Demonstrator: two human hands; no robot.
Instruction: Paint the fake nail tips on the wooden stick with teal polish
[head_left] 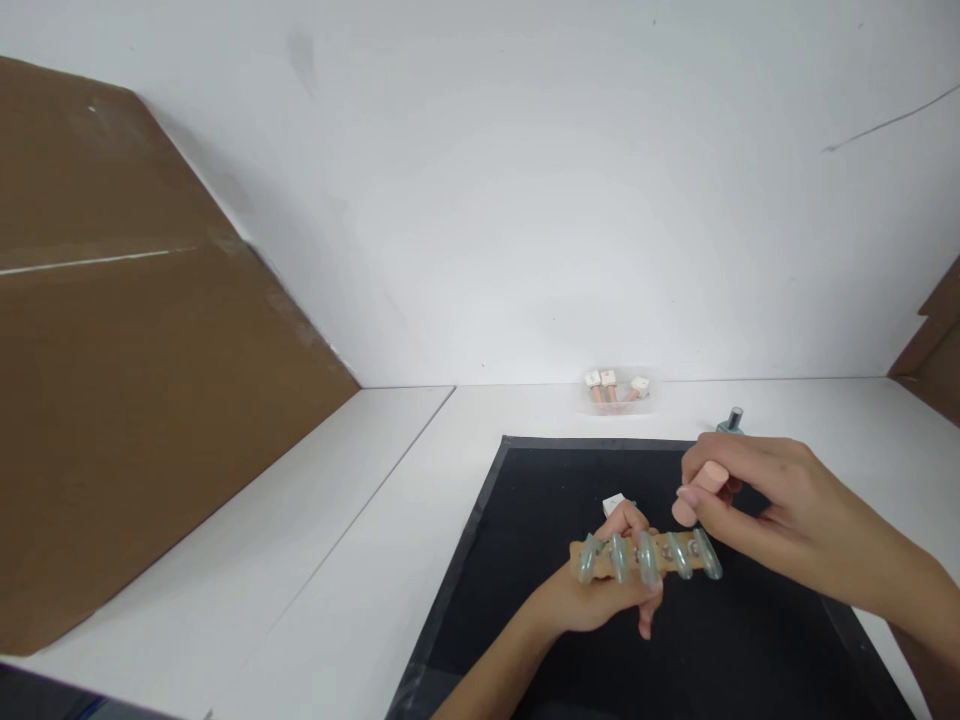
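My left hand [600,595] is closed around a light wooden strip with a wavy edge, a nail display stand [706,548]. A row of several long, glossy pale-green false nails [619,558] sits across it. Just beyond the left fingers a small white block [613,505] shows, partly hidden by the hand. Above the stand's right end, my right hand [765,500] pinches a short peach-coloured piece with rounded ends [711,477]. The fingers cover its middle, and its exact kind is unclear. It appears apart from the nails.
A black mat [555,490] lies on the white table [360,530]. At the back, a clear plastic box [626,408] holds several white-topped, peach-stemmed pieces. A small bottle with a silver cap [735,417] stands behind my right hand. Brown board [150,350] walls the left side.
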